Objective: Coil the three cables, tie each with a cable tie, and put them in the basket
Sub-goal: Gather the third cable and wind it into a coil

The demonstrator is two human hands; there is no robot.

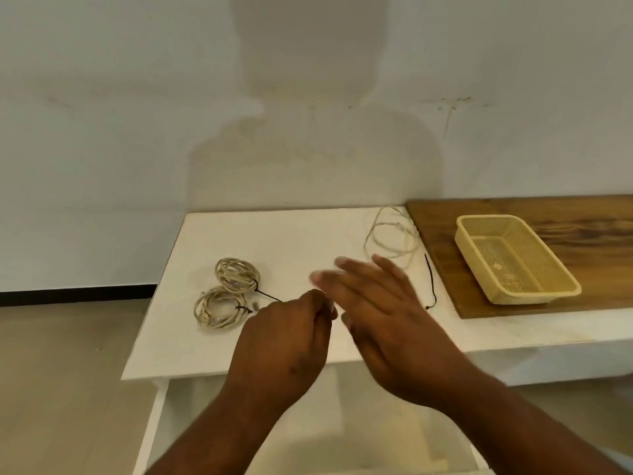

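Observation:
Two coiled beige cables lie on the white table [274,234] at the left: the upper coil [235,274] and the lower coil [219,307], each with a dark cable tie on it. A black tie tail [270,296] runs from the upper coil to my left hand [287,337], whose fingers pinch its end. My right hand [380,303] hovers open and blurred just to the right, fingers spread. A third cable [390,234] lies in loose loops at the table's back right. A loose black cable tie [432,282] lies near it. The yellow basket [561,265] holds no cable.
The basket stands on a brown wooden board [445,241] to the right of the white table. A white wall runs close behind the table. The floor lies to the left, beyond the table's left edge.

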